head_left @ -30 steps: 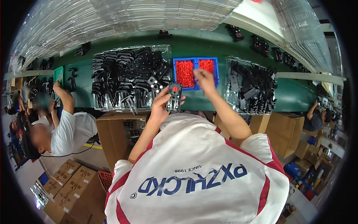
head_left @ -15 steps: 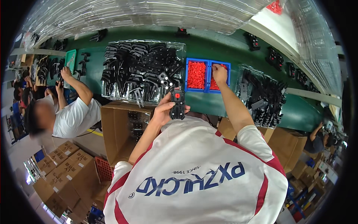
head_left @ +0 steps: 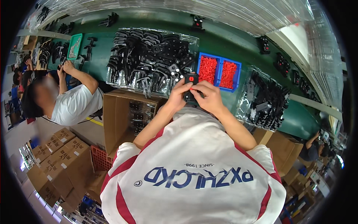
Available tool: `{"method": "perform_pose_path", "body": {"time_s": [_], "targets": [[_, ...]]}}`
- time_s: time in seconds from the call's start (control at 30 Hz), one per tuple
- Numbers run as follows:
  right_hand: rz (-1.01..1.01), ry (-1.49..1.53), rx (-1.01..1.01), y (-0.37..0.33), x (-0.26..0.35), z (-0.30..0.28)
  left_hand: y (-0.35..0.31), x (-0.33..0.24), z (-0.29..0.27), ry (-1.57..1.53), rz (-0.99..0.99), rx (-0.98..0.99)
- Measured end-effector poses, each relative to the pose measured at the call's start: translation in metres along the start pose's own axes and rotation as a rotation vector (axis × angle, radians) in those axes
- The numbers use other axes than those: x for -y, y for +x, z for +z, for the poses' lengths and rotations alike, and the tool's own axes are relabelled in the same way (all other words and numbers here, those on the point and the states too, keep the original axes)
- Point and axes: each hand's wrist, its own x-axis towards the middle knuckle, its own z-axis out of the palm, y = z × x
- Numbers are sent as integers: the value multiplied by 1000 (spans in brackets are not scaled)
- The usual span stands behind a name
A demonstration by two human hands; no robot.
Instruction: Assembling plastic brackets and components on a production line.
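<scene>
In front of my chest, my left hand [head_left: 178, 96] is closed around a black plastic part [head_left: 190, 97] that carries a red round piece near its far end. My right hand [head_left: 208, 95] meets it from the other side, thumb and fingers pinched over the part's middle. A bit of red shows at those fingertips, apparently a small red plastic piece [head_left: 191, 89]. Just beyond my right hand stand two blue bins [head_left: 220, 86] joined side by side, both full of small red pieces [head_left: 207, 69]. My fingers hide much of the black part.
A clear tray [head_left: 112, 80] heaped with black parts lies left of the bins, another pile of black parts [head_left: 261, 100] right. Several finished-looking black units [head_left: 197, 23] line the far green bench [head_left: 227, 39]. An open carton [head_left: 113, 123] stands at lower left; a co-worker [head_left: 76, 106] works further left.
My right hand has left the right-hand blue bin and come back to the black part, now with red at its fingertips. My left hand still holds the part. The view has shifted slightly.
</scene>
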Motion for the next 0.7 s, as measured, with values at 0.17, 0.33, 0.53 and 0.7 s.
{"method": "perform_pose_path", "body": {"time_s": [0.17, 0.33, 0.53, 0.7], "targets": [[-86, -180, -70, 4, 3, 18, 2, 0, -15, 55, 52, -51], [-116, -241, -26, 12, 5, 35, -9, -10, -29, 24, 102, -9], [-283, -122, 182, 35, 13, 63, -31, -21, -59, -115, 235, -74], [-199, 189, 339, 55, 17, 99, -73, -39, -74, -180, 372, -187]]}}
